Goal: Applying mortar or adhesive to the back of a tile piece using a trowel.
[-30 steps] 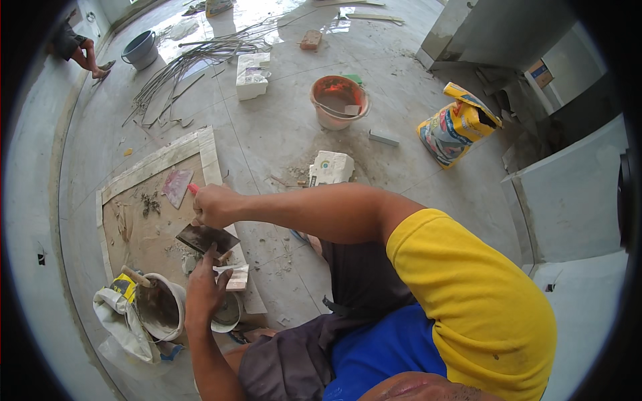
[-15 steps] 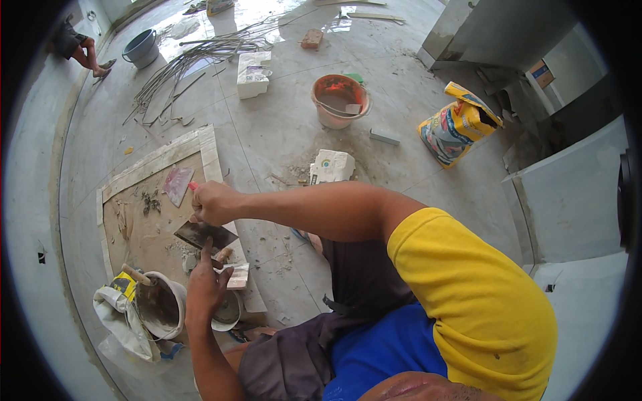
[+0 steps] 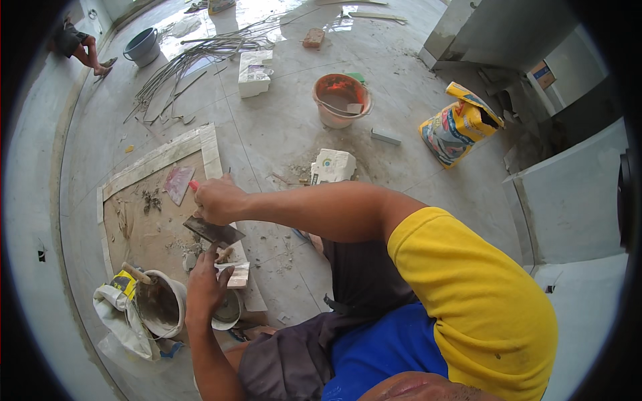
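Observation:
My right hand [image 3: 217, 200] is closed round the red handle of a trowel, with its dark metal blade [image 3: 219, 234] tilted over a cardboard sheet [image 3: 140, 227]. My left hand [image 3: 207, 284] is just below the blade, its fingertips near the lower edge and curled on something small that I cannot make out. A white piece [image 3: 239, 274] and a small tan object lie beside that thumb. A pinkish flat plate [image 3: 179, 184] rests on the sheet. At lower left stand a dirty white bucket [image 3: 160, 307] with a wooden handle in it and a crumpled sack [image 3: 117, 321].
An orange bucket [image 3: 340, 100], white blocks [image 3: 332, 166], a yellow bag [image 3: 455, 130], loose metal strips [image 3: 180, 73], a brick [image 3: 313, 39] and a grey bucket [image 3: 140, 50] lie about the tiled floor. Another person's legs [image 3: 90, 53] show at upper left. Walls stand at both sides.
My right hand and the trowel blade have shifted slightly, the blade a little to the right since half a second ago. My left hand stays in nearly the same place.

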Demonstrator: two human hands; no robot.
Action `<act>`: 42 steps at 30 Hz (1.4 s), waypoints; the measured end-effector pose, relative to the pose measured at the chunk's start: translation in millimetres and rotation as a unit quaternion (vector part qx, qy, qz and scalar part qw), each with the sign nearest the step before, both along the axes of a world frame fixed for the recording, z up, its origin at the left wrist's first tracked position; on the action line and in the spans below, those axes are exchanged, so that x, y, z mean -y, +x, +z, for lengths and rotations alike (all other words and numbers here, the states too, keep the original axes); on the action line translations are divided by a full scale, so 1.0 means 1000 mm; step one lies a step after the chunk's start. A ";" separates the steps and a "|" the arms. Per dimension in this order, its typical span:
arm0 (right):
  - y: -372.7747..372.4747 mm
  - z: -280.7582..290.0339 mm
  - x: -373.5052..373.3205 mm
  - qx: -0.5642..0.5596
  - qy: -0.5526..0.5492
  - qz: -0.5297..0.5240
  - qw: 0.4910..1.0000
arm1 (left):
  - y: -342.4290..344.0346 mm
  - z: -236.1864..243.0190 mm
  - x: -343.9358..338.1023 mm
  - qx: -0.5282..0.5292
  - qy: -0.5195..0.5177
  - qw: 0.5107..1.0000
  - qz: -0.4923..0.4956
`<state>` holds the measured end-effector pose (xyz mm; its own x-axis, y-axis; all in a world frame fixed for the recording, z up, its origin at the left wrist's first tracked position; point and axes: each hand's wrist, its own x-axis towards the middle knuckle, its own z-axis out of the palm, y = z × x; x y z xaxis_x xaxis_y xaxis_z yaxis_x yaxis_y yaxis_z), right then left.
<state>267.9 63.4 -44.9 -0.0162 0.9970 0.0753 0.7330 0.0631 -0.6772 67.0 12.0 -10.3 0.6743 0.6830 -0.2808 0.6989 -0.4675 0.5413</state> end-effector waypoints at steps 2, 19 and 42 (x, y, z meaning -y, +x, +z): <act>0.000 -0.002 0.000 -0.023 0.023 0.007 0.999 | 0.001 0.001 0.000 -0.003 0.011 1.000 -0.004; 0.001 0.000 0.003 -0.042 -0.053 0.032 0.997 | 0.002 0.004 0.000 0.015 -0.011 1.000 0.004; 0.000 0.002 0.000 -0.001 -0.032 0.035 0.999 | -0.001 0.007 0.001 0.029 0.020 0.999 0.000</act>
<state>268.1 63.3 -43.2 -0.0866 0.9962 0.0120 0.7263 0.0714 -0.6836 66.0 10.5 -2.8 0.6882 0.6933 -0.2138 0.6669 -0.4885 0.5626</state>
